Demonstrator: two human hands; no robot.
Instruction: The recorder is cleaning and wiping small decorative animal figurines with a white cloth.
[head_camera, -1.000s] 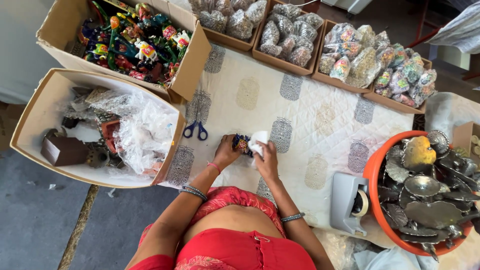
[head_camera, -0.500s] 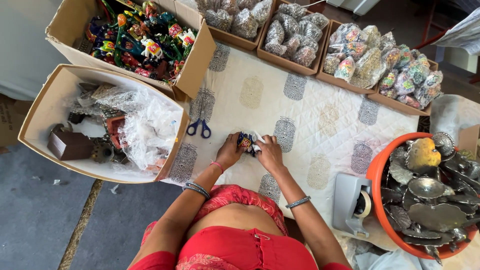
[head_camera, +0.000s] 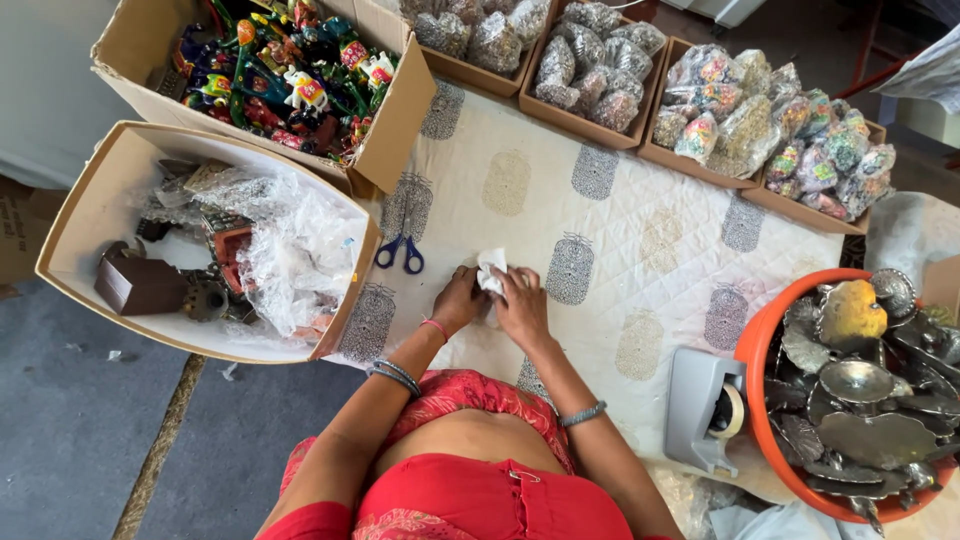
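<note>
Two hands together at the near middle of the worktop (head_camera: 620, 215), over a quilted cream cloth with printed motifs. Left hand (head_camera: 460, 298) and right hand (head_camera: 522, 305) side by side, both grips closed on one small white wrapped piece (head_camera: 490, 268) pinched between the fingertips, just above the cloth. Just left of the hands, one pair of blue-handled scissors (head_camera: 401, 252), lying flat and untouched. Further left, two open cardboard boxes: a near box (head_camera: 75, 215) with crumpled clear plastic and a dark brown block, and a far box (head_camera: 400, 115) full of bright painted figures. Along the far edge, four shallow trays (head_camera: 660, 155) of small bagged items. At the right, one grey tape dispenser (head_camera: 700, 410), touching one orange tub (head_camera: 755, 400) heaped with silvery metal dishes. Bangles on both wrists, one pink band on the left.
</note>
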